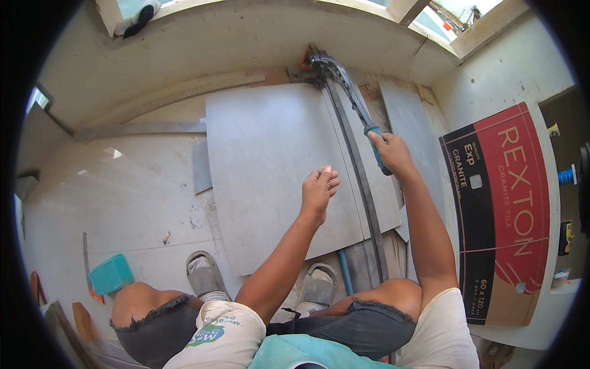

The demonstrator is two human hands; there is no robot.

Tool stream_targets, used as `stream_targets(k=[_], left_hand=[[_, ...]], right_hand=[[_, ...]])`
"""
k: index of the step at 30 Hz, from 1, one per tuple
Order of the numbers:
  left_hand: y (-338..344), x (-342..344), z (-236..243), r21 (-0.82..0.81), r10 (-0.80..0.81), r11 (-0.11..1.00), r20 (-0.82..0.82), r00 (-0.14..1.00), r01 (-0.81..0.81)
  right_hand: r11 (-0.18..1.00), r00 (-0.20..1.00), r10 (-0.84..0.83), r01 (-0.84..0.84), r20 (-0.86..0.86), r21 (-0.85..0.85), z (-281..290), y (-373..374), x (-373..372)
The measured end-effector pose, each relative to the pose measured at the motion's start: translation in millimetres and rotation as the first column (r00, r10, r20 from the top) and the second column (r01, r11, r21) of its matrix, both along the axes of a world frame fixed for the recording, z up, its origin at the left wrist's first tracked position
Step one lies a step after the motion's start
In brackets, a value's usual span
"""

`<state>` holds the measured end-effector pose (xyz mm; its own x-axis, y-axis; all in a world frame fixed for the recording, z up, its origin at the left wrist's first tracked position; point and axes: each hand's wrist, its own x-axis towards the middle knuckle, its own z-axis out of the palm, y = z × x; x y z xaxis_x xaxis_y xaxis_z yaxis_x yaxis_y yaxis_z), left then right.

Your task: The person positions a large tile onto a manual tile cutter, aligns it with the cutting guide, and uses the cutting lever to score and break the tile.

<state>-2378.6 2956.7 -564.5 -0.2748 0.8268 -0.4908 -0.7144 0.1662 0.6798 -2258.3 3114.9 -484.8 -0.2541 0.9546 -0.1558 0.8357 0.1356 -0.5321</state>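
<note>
One big tile (270, 154) lies under rail (369, 215), not pinned by left hand (319, 194): could slip, break crooked if right hand (394, 155) pushes handle (371, 131) unevenly. Right fingers wrapped round handle; left half-curled, empty, above tile. Thin line (345, 165) beside rail: score or shadow, cannot tell. Count: two hands, one handle, one rail, one carton (485, 212), two sandals (211, 278).

Scuffed pale walls (258, 46); glossy floor (135, 212); bright windows (432, 21) above.

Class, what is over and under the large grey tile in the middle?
A dark rail crosses over the large grey tile. Beyond the tile's lower edge, a teal bar shows; whatever lies directly beneath is covered.
</note>
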Motion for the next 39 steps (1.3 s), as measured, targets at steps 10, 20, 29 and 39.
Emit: stream_targets(k=[10, 20, 29, 39], left_hand=[[-50, -62, -44, -0.16, 0.229, 0.948, -0.254, 0.94, -0.274], [-69, -88, -65, -0.2, 0.329, 0.894, -0.316, 0.89, -0.402], [-75, -100, -72, -0.207, 0.35, 0.872, -0.371, 0.86, -0.444], [-79, -109, -81, -0.225, 0.369, 0.848, -0.401, 0.839, -0.481]], right_hand=[[1.0, 1.0, 0.008, -0.008, -0.009, 0.008, -17, 29, -18], [0.998, 0.999, 0.051, -0.05, -0.01, 0.037, -37, 31, -18], [0.996, 0.996, 0.075, -0.077, -0.044, -0.036, -71, 39, -11], [0.995, 0.988, 0.045, -0.057, 0.145, 0.081, -63, 31, -16]])
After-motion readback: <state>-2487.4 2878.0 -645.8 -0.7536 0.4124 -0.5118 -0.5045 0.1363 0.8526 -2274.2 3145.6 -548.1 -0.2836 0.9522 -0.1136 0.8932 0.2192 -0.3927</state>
